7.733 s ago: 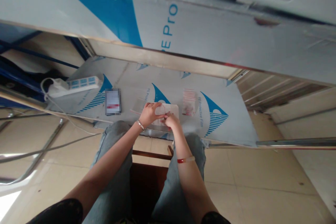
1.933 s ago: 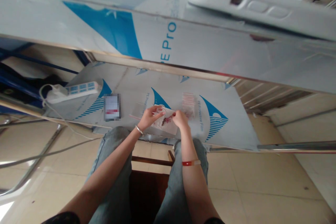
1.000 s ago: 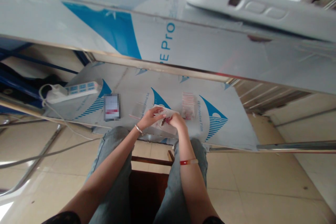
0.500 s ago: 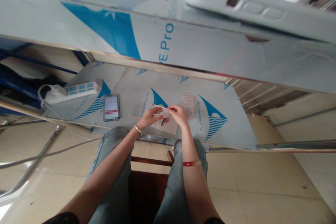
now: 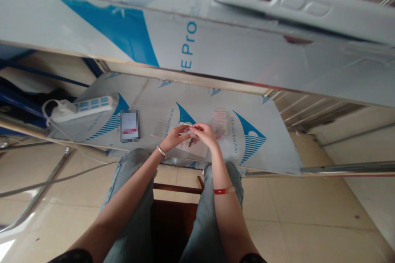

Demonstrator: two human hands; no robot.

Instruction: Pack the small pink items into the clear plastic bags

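A white sheet (image 5: 200, 150) with a red pattern is laid near the front edge of the table (image 5: 277, 152), partly covered by the hands. The fingers of the left hand (image 5: 173, 138) and the right hand (image 5: 206, 134) are bent, nearly closed, their tips close together; what is held cannot be told. A pink packet (image 5: 220, 116) is placed rightward; leftward, a power strip (image 5: 92, 106) is seen.

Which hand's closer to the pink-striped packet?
Right. The right hand is just left of the pink-striped packet, slightly nearer the wearer's body; the left hand is farther left, on the right hand's far side from it.
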